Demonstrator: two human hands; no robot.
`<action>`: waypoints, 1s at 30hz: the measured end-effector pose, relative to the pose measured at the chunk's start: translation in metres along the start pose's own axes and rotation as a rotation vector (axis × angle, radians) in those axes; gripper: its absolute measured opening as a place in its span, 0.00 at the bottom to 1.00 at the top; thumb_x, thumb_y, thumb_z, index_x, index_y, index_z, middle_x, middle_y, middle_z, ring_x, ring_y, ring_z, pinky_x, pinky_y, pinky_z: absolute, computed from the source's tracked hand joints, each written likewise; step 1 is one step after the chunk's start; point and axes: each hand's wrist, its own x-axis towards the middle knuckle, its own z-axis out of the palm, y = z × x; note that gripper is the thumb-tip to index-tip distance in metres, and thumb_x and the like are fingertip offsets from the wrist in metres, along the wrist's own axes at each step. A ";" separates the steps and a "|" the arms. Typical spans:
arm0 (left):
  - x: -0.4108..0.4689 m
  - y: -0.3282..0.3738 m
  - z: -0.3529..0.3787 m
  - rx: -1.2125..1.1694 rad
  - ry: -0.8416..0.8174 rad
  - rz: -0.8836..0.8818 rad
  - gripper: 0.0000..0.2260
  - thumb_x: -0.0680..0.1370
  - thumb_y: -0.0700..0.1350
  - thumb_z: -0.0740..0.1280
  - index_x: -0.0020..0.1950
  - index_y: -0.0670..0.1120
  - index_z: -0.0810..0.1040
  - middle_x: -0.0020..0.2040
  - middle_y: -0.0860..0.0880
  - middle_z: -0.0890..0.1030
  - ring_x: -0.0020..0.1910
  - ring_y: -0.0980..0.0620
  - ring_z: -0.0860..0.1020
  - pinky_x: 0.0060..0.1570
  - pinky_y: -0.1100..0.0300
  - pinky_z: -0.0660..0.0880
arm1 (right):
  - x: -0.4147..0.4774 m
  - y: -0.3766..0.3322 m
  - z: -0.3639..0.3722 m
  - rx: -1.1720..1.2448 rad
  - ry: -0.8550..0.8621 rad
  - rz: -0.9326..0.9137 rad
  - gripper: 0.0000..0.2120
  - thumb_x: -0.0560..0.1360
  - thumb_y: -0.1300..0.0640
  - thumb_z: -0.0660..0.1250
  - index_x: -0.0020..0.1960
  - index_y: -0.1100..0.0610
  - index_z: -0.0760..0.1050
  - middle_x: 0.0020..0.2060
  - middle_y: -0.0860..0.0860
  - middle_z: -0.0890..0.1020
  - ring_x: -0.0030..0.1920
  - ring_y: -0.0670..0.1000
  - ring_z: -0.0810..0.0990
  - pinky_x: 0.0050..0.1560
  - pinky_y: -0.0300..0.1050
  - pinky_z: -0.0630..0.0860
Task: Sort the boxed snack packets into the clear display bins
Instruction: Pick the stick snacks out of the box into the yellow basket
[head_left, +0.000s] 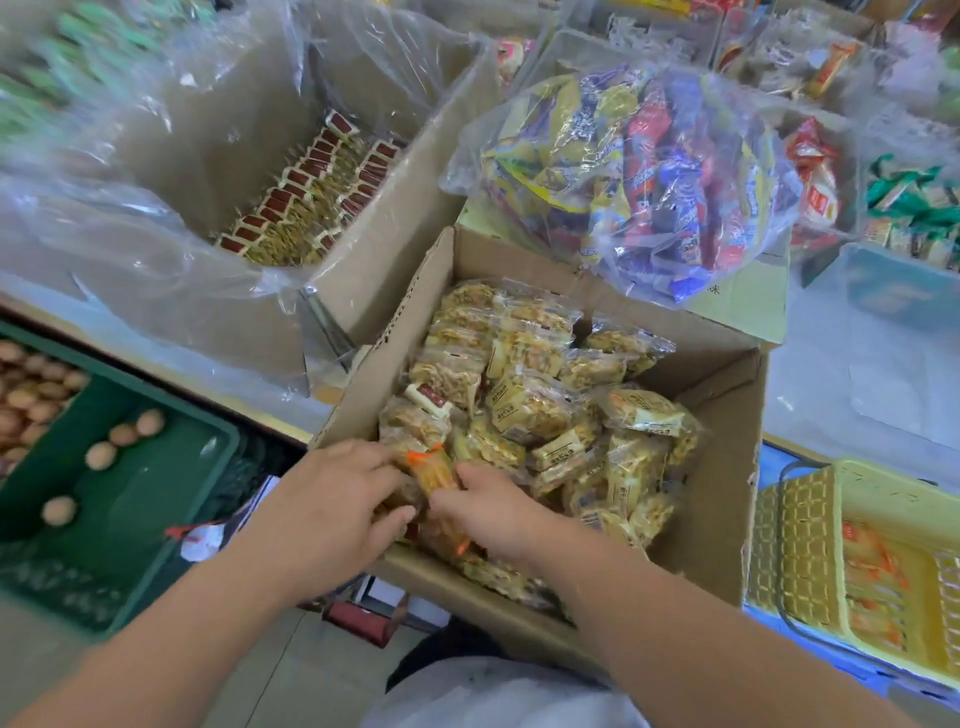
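An orange-trimmed packet (434, 475) is held between both hands at the near left corner of an open cardboard box (727, 467). It is gripped from the left by the left hand (332, 499), whose grip is closed, with fingers curled over the packet's top and the thumb tucked below. From the right it is taken by the right hand (488, 509), whose grip is narrow, with curled fingers and thumb pinched on the wrapper. The rest of the box is filled with a loose heap of yellow snack packets (545, 405) in clear wrappers. The box is set at the near edge of the pale counter (857, 395).

Just beyond it, to the right, a clear plastic bag (639, 176) stuffed with mixed colourful packets is seen. To the far left a larger box (363, 249), lined with clear film, is stocked with rows of red-labelled packets (306, 192). Clear bins (810, 62) holding more snacks are ranged along the far right. Below the counter on the left, a green crate (156, 519) with scattered eggs (101, 455) is found; on the near right, a yellow basket (810, 545) is placed.
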 end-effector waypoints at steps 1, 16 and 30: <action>-0.007 -0.001 0.002 -0.015 0.050 0.023 0.18 0.80 0.59 0.61 0.48 0.49 0.84 0.52 0.52 0.84 0.52 0.49 0.80 0.55 0.53 0.77 | 0.010 0.000 0.009 0.008 0.064 0.042 0.13 0.75 0.43 0.64 0.49 0.53 0.76 0.45 0.52 0.80 0.46 0.52 0.78 0.46 0.51 0.73; -0.021 -0.008 0.042 -0.015 0.442 0.068 0.15 0.78 0.49 0.62 0.35 0.46 0.78 0.34 0.50 0.76 0.35 0.47 0.74 0.41 0.53 0.69 | 0.059 0.033 0.006 -0.787 0.103 -0.091 0.12 0.79 0.45 0.62 0.44 0.53 0.72 0.39 0.50 0.76 0.40 0.52 0.77 0.36 0.43 0.69; -0.019 -0.010 0.046 -0.015 0.452 0.067 0.14 0.79 0.48 0.61 0.36 0.46 0.79 0.35 0.51 0.77 0.37 0.48 0.72 0.43 0.53 0.67 | 0.082 0.007 0.012 -0.853 -0.273 0.293 0.28 0.75 0.42 0.71 0.67 0.59 0.73 0.54 0.55 0.79 0.55 0.57 0.79 0.46 0.45 0.76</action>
